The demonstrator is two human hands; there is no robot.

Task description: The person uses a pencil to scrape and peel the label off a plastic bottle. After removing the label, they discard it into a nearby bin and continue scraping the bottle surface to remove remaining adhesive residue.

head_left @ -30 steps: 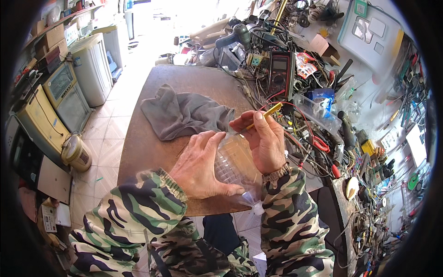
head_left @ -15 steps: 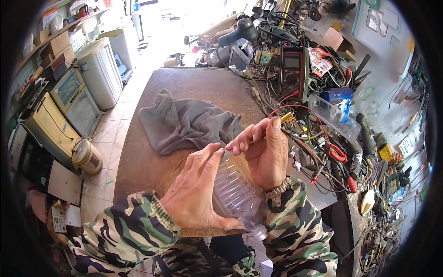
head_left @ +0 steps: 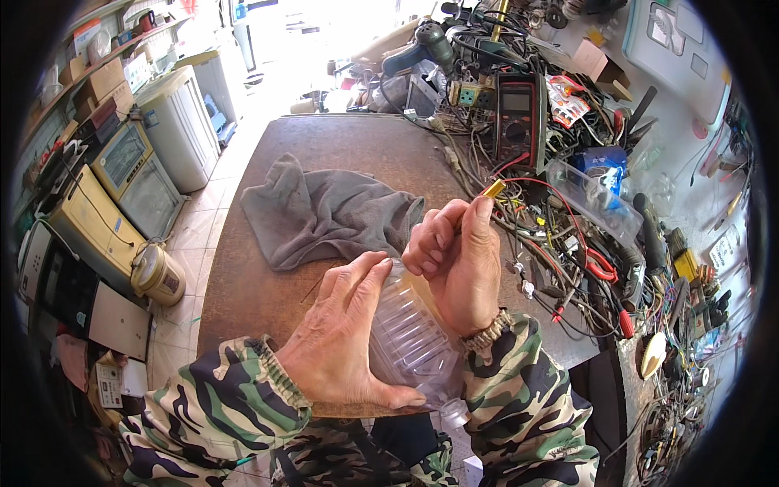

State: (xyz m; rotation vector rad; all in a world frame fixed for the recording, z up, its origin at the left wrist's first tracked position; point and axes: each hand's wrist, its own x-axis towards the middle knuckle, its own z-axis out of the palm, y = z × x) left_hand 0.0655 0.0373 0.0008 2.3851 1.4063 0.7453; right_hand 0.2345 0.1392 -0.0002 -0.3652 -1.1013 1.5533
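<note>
While the left hand (head_left: 337, 331) clasps a clear plastic bottle (head_left: 411, 331) at the near edge of the counter (head_left: 235, 296), the right hand (head_left: 462, 268), fingers curled near the bottle's far end, grips a slim yellow tool (head_left: 493, 188). Beyond lies a crumpled gray cloth (head_left: 324, 213).

Ribbed btl (head_left: 412, 331) is glossy plast., rag (head_left: 329, 213) matt cloth.

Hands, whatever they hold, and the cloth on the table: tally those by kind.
Left hand and right hand: 2
Clear plastic bottle, in left hand: 1
Yellow object, in right hand: 1
Grey cloth: 1
Total: 5
</note>
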